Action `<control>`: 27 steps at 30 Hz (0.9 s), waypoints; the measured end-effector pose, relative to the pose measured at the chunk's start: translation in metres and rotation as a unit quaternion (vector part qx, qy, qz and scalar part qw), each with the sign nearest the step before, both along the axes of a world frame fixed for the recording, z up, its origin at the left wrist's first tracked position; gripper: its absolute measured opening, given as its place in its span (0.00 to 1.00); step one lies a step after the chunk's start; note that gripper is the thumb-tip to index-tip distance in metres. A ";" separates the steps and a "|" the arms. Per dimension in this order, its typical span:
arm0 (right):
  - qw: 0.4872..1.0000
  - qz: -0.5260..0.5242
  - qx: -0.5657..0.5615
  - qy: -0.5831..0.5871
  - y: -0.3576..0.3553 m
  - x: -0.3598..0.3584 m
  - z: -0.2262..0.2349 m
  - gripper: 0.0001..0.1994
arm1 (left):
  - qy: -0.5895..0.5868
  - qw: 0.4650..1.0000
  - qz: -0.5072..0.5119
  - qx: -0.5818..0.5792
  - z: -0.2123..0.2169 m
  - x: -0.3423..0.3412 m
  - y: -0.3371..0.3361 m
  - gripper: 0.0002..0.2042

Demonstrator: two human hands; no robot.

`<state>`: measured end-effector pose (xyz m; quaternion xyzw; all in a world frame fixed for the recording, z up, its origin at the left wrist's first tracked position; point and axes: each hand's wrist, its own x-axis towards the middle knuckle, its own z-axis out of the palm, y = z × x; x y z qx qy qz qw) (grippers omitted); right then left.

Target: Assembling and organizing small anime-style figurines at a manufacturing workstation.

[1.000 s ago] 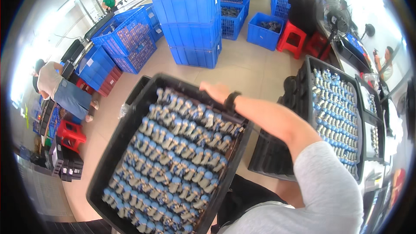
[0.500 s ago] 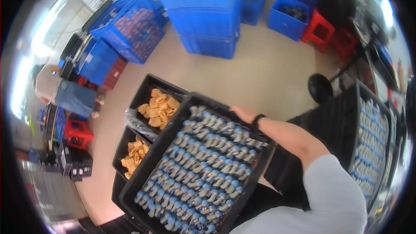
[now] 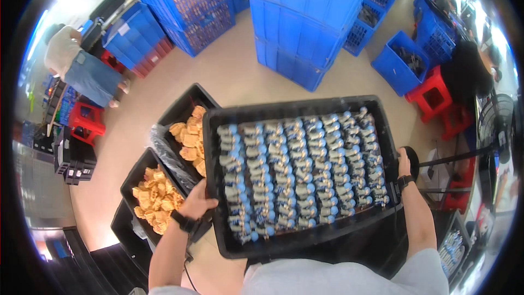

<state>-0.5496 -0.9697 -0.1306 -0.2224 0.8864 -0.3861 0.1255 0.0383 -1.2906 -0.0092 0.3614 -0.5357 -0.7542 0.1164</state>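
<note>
Between my two hands is a black plastic tray [image 3: 215, 131], held out in front of my body. Rows of small grey and blue figures [image 3: 284, 169] fill it, lying close together. My left hand [image 3: 199, 202] grips the tray's left side, its thumb over the rim and its other fingers hidden. At the right side my right hand [image 3: 403, 165] is closed around the edge. Just left of the tray stand two black bins with tan, blocky pieces [image 3: 158, 199] in them; a clear plastic bag [image 3: 173, 158] hangs between them.
Tall stacked blue crates [image 3: 292, 38] stand ahead. A blue bin [image 3: 401, 65] and red stools [image 3: 431, 95] are at the right, near a black fan [image 3: 494, 125]. One person [image 3: 82, 65] stands at the left beside a red stool [image 3: 86, 122]; another person [image 3: 466, 71] is at the far right.
The tray has turned from a slant to nearly level across my front and shifted right. My left hand has come into view on its left side. The surroundings have swung as my head turned.
</note>
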 end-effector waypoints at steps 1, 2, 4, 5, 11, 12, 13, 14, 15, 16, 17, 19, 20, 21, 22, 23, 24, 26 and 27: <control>0.990 -0.057 -0.059 -0.118 -0.020 0.017 -0.002 0.21 | -0.028 1.000 -0.008 -0.001 -0.014 0.005 -0.017 0.29; 0.958 -0.120 -0.114 -0.232 -0.036 0.036 0.002 0.23 | -0.018 1.000 0.005 -0.009 -0.025 0.012 -0.027 0.28; 0.953 -0.154 -0.133 -0.222 -0.059 0.043 0.010 0.24 | -0.076 0.996 -0.015 -0.037 -0.040 0.012 -0.057 0.28; 0.945 -0.189 -0.166 -0.209 -0.072 0.039 0.016 0.26 | -0.072 0.996 -0.017 -0.042 -0.039 0.004 -0.073 0.28; 0.937 -0.179 -0.199 -0.225 -0.103 0.045 0.081 0.20 | -0.117 0.991 -0.032 -0.063 0.010 -0.005 -0.080 0.31; 0.940 -0.179 -0.178 -0.231 -0.084 0.035 0.082 0.20 | -0.119 0.990 -0.034 -0.067 0.021 -0.007 -0.076 0.31; 0.942 -0.180 -0.158 -0.237 -0.071 0.028 0.091 0.20 | -0.112 0.992 -0.029 -0.046 0.039 -0.012 -0.076 0.30; 0.939 -0.181 -0.167 -0.240 -0.064 0.009 0.108 0.22 | -0.100 0.994 -0.022 -0.026 0.061 -0.032 -0.074 0.29; 0.950 -0.184 -0.140 -0.210 -0.060 -0.013 0.121 0.26 | -0.099 0.994 -0.025 -0.031 0.084 -0.057 -0.072 0.29; 0.965 -0.163 -0.114 -0.173 -0.059 -0.051 0.150 0.27 | -0.099 0.995 -0.019 -0.022 0.111 -0.090 -0.064 0.29; 0.977 -0.144 -0.087 -0.135 -0.060 -0.095 0.180 0.29 | -0.098 0.995 -0.016 -0.011 0.131 -0.135 -0.057 0.30; 0.989 -0.131 0.007 -0.066 -0.063 -0.174 0.244 0.31 | -0.094 0.995 0.010 -0.017 0.169 -0.226 -0.044 0.31; 0.984 -0.146 0.024 -0.101 -0.068 -0.210 0.269 0.30 | -0.122 0.992 0.005 -0.016 0.189 -0.272 -0.045 0.30; 0.982 -0.157 0.026 -0.103 -0.066 -0.258 0.278 0.30 | -0.150 0.989 0.001 -0.013 0.207 -0.318 -0.047 0.30; 0.975 -0.176 0.020 -0.132 -0.065 -0.296 0.278 0.28 | -0.164 0.986 -0.005 -0.018 0.220 -0.356 -0.054 0.29; 0.968 -0.191 0.009 -0.162 -0.077 -0.330 0.280 0.26 | -0.180 0.983 -0.004 -0.022 0.224 -0.387 -0.068 0.29; 0.968 -0.194 -0.010 -0.156 -0.090 -0.358 0.284 0.25 | -0.184 0.983 0.006 -0.022 0.233 -0.417 -0.082 0.29; 0.961 -0.208 -0.052 -0.174 -0.104 -0.423 0.279 0.25 | -0.199 0.979 0.013 -0.033 0.252 -0.480 -0.099 0.29; 0.955 -0.211 -0.088 -0.190 -0.102 -0.453 0.272 0.24 | -0.199 0.979 0.001 -0.051 0.259 -0.510 -0.101 0.29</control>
